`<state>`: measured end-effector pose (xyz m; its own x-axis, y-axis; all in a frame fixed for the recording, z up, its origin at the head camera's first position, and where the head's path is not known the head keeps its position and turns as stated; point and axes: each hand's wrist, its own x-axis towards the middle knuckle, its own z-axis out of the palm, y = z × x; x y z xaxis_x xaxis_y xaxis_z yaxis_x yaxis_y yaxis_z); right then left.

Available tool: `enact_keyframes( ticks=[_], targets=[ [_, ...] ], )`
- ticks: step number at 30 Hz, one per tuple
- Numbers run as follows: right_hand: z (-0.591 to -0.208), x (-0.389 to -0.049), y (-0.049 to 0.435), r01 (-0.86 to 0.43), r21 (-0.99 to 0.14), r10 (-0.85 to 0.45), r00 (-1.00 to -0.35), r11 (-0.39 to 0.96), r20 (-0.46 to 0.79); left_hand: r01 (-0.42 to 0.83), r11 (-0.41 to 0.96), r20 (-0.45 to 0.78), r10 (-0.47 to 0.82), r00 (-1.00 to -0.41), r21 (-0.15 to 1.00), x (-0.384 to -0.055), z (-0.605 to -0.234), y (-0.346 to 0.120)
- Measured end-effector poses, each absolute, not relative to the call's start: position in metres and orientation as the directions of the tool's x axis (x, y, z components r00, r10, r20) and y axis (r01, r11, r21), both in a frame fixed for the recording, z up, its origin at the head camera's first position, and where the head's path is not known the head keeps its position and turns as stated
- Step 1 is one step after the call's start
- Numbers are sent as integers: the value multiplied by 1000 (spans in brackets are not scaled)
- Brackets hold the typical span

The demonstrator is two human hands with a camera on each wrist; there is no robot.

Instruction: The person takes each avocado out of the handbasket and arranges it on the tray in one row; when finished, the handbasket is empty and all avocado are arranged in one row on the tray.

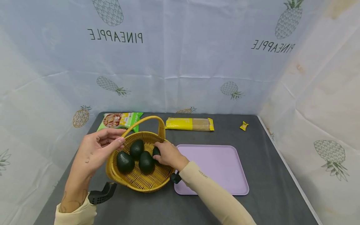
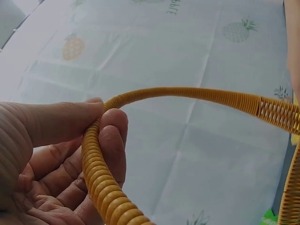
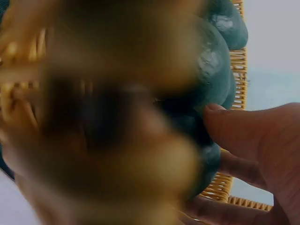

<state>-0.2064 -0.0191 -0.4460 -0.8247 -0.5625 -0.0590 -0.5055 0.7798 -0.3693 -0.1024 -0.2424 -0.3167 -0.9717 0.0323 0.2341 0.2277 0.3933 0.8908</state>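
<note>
My right hand (image 1: 169, 154) grips an avocado (image 1: 156, 151) at two o'clock in the basket (image 1: 140, 181); my left hand (image 1: 97, 150) pinches the handle (image 1: 161, 128). The tray (image 1: 215, 170) lies at three o'clock, nearer my right.

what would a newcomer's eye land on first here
Likely the yellow woven basket, left of centre on the dark grey table, holding dark green, egg-shaped avocados. The left hand pinches the basket's arched handle; the right hand grips one avocado. Next, the lilac rectangular tray right of the basket.
</note>
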Motion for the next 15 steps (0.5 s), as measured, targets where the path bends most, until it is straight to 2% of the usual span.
enact_keyframes(
  ticks=[15],
  targets=[
    [-431, -215, -26, -485, -365, -576, -793, 795, -199, 240, 391, 247, 32, -968, 889, -100, -315, -241]
  ],
)
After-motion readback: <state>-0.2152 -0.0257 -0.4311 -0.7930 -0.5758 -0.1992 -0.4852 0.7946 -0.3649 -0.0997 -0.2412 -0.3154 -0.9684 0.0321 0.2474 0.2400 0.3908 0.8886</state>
